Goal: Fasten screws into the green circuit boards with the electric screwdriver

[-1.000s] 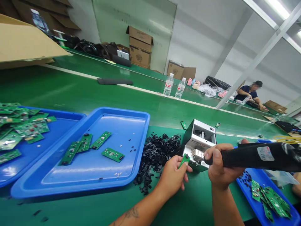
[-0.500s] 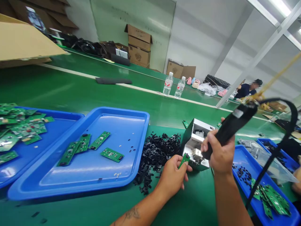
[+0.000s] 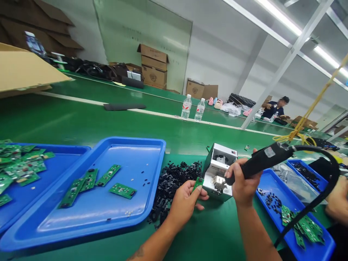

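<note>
My left hand [image 3: 187, 201] pinches a small green circuit board [image 3: 198, 183] between thumb and fingers, just left of a white-and-black screw feeder [image 3: 220, 170]. In my right hand [image 3: 244, 185] is a black electric screwdriver [image 3: 266, 159], lying nearly level with a slight tilt. Its front end points at the metal outlet of the feeder, and my fingers hide part of the tip, so I cannot tell whether it touches. A thick black cable [image 3: 330, 156] loops off its rear end, where a yellow cord [image 3: 307, 117] comes down from above.
Left of the feeder lies a pile of small black parts [image 3: 176, 185]. A blue tray [image 3: 160, 174] holds several green boards; another, fuller tray [image 3: 81, 152] is at far left. More boards and black bits lie in a right-hand tray [image 3: 327, 250]. Beside it shows another person's hand [image 3: 338, 199].
The screwdriver has swung to a flatter angle, its front end still at the feeder. My left hand keeps the circuit board beside it. The whole view has shifted, so things appear lower and further left.
</note>
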Tool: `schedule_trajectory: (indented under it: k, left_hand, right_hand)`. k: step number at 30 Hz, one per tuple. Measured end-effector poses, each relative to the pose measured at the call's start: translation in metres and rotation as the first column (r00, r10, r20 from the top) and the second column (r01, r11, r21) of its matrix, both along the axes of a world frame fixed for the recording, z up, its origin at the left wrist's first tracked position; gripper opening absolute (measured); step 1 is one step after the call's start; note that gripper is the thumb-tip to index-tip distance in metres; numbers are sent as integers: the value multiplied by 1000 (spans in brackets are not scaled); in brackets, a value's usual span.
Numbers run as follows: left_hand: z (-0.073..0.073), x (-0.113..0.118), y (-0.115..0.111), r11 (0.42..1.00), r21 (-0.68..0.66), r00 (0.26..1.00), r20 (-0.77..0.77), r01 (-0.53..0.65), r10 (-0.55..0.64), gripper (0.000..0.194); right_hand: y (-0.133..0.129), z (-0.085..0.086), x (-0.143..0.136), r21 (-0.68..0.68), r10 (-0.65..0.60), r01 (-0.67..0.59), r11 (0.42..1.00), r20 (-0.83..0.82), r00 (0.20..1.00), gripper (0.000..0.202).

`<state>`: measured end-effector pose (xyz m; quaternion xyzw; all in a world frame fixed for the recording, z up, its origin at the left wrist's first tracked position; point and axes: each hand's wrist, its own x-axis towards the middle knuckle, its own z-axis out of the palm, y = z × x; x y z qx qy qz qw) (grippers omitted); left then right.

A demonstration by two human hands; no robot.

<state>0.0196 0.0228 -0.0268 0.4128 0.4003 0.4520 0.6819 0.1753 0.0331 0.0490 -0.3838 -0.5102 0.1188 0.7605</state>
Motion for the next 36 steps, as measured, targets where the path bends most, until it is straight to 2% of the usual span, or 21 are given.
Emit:
schedule_trajectory:
  k: [4, 8, 10, 13, 17, 20, 22, 24, 27, 30, 32, 36]
  left_hand:
    - [0, 0, -3, 999, 31, 1000, -5, -11, 11, 37]
    - [10, -4, -5, 999, 26, 1000, -15, -25, 25, 38]
    - [20, -3, -5, 1000, 21, 1000, 1, -6, 6, 39]
    - [40, 9, 2, 998, 54, 999, 43, 15, -17, 39]
    - [78, 40, 24, 991, 133, 995, 103, -8, -5, 36]
    - [103, 64, 46, 987, 156, 990, 138, -49, 28, 24]
    - [111, 77, 60, 987, 144, 987, 151, -72, 50, 15]
    - [112, 87, 72, 989, 124, 986, 154, -82, 62, 9]
    - [102, 96, 85, 992, 94, 989, 128, -87, 75, 7]
    - [92, 98, 91, 992, 66, 991, 93, -106, 100, 10]
    - [89, 98, 93, 993, 61, 992, 80, -103, 98, 12]
    - [92, 99, 97, 994, 67, 993, 80, -88, 83, 14]
  right_hand:
    - [-6, -14, -3, -70, 16, -17, 997, -9, 1000, 57]
    - [-17, -8, -1, -122, 24, -31, 992, -57, 998, 45]
    - [-19, 0, 0, -114, 40, -49, 992, -79, 996, 48]
    - [-14, 15, -1, -43, 51, -55, 998, -100, 994, 59]
    - [10, 42, 2, 97, -2, 12, 995, -99, 995, 63]
    - [29, 63, 8, 184, -38, 54, 981, -87, 995, 62]
    - [39, 73, 13, 222, -54, 70, 973, -76, 996, 59]
    - [45, 80, 17, 243, -66, 79, 967, -63, 996, 54]
    - [46, 86, 23, 259, -99, 109, 960, -53, 994, 49]
    - [37, 87, 29, 288, -175, 186, 939, -66, 982, 57]
    - [28, 84, 31, 285, -202, 212, 935, -64, 977, 63]
    - [9, 68, 28, 212, -143, 146, 966, -30, 989, 68]
